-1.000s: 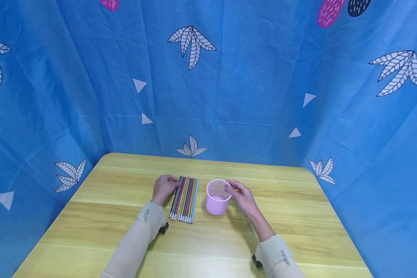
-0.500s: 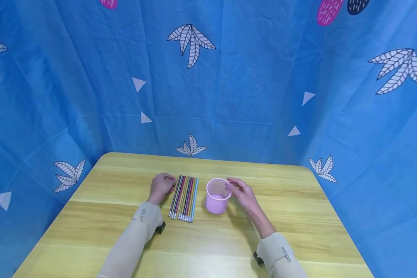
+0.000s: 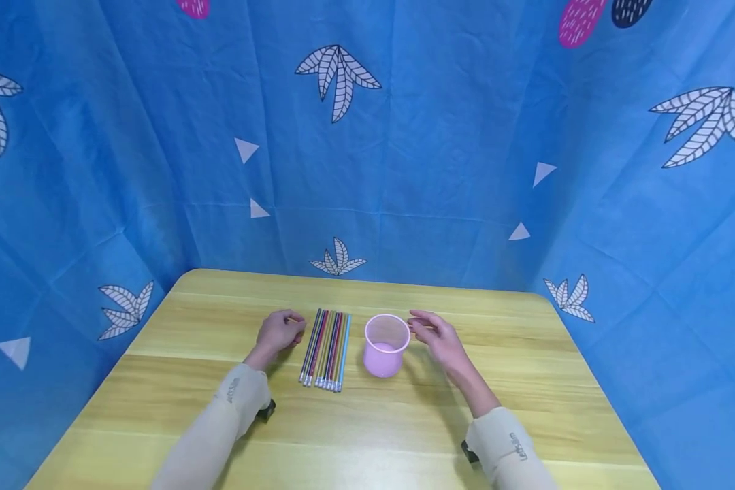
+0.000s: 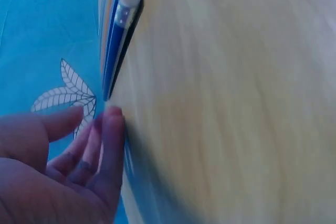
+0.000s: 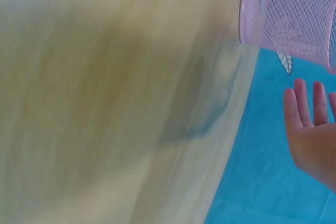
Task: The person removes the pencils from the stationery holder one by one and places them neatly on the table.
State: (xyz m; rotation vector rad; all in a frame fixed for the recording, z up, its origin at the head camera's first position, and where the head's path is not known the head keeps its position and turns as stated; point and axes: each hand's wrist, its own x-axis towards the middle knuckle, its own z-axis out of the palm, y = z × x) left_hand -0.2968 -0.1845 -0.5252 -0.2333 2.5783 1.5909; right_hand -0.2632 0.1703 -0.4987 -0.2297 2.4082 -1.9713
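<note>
Several pencils (image 3: 326, 350) lie side by side on the table, their eraser ends towards me; the rightmost is light blue. Just left of them is my left hand (image 3: 280, 331), fingers loosely bent and holding nothing. The left wrist view shows a gap between that hand (image 4: 79, 161) and the pencils (image 4: 118, 40). A pink mesh pencil cup (image 3: 384, 347) stands upright to the right of the row. Beside its right rim is my right hand (image 3: 441, 340), with its fingers relaxed. In the right wrist view, this hand (image 5: 315, 135) is apart from the cup (image 5: 294, 19).
The wooden table (image 3: 367, 435) has rounded far corners. A blue patterned curtain (image 3: 441, 170) hangs behind it and along both sides. Dark straps show under both sleeves.
My left hand has drawn back leftwards from the pencils. My right hand has let go of the cup's rim and moved a little to the right. Pencils and cup stay in place.
</note>
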